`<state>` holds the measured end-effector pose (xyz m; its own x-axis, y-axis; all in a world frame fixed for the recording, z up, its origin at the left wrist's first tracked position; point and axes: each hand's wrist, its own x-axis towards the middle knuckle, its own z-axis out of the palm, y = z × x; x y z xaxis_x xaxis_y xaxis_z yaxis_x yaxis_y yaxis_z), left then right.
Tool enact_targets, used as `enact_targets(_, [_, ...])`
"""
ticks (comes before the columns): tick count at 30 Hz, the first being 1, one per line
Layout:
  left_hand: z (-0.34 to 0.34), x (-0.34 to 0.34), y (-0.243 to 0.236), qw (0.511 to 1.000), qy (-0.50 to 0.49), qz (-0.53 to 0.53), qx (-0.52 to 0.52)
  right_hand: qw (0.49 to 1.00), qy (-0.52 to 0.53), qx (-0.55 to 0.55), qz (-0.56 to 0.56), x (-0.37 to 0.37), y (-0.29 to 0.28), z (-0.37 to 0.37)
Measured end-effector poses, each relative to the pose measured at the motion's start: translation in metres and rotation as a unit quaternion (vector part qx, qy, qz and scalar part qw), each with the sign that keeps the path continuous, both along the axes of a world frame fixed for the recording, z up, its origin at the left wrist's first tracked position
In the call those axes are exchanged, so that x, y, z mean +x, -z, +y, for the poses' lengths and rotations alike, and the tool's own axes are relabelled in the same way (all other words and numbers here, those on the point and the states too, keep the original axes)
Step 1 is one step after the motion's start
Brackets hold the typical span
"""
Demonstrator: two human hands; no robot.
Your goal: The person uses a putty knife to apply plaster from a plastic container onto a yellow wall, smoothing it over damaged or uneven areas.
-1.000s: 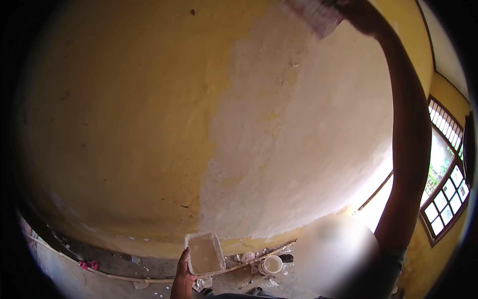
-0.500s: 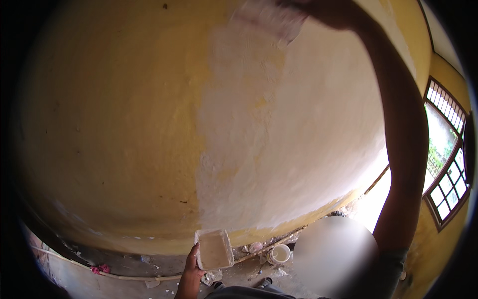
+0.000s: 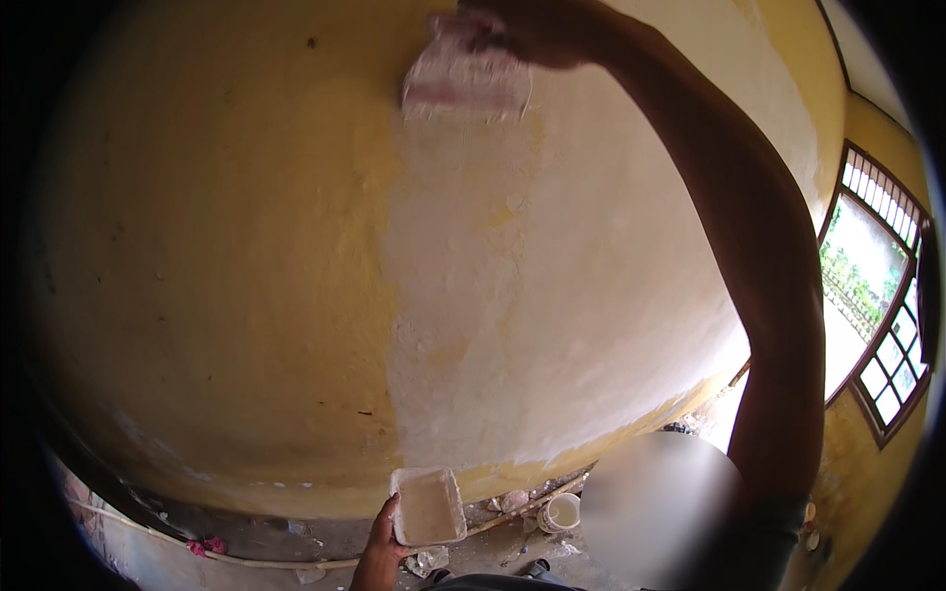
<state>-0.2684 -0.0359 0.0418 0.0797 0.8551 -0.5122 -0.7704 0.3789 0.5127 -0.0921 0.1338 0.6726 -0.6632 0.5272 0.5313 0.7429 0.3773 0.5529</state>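
At the top, my right hand (image 3: pixel 540 34) is closed on a broad putty knife (image 3: pixel 465 87), its blade smeared with pale pinkish-white putty. The blade lies against the yellow wall (image 3: pixel 236 256), at the left border of a whitish putty coat (image 3: pixel 611 246). Patches of yellow show through that coat near its left side. Low in the view, my left hand (image 3: pixel 380 540) grips a rectangular tray (image 3: pixel 456 504) by its left side, thumb over the rim. Pale putty covers the inside of the tray. Part of the right hand's grip is cut off by the upper edge.
On the floor stand a white bucket (image 3: pixel 564 512) and a long thin pole (image 3: pixel 281 551) along the wall's foot, with a pink cloth (image 3: pixel 207 545) by the pole. Debris lies around. A framed window (image 3: pixel 872 295) is at the right. A round blur hides some floor.
My right hand and the putty knife have moved left and somewhat down along the wall, and the blade now shows more fully. The left hand still holds the tray, slightly lower in view.
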Motion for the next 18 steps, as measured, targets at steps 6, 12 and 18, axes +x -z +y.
enact_targets(6, [0.002,0.005,0.018,0.999,-0.009,-0.018,0.039,0.972,-0.169,0.02,0.163,0.054,-0.063,-0.019])
enact_targets(12, [0.007,0.007,0.001,1.0,0.009,-0.012,0.001,0.99,-0.078,0.111,-0.045,0.024,-0.052,0.022])
enact_targets(18, [0.013,0.006,0.018,0.999,-0.012,-0.044,0.014,0.97,-0.182,-0.035,0.156,0.013,-0.025,-0.007])
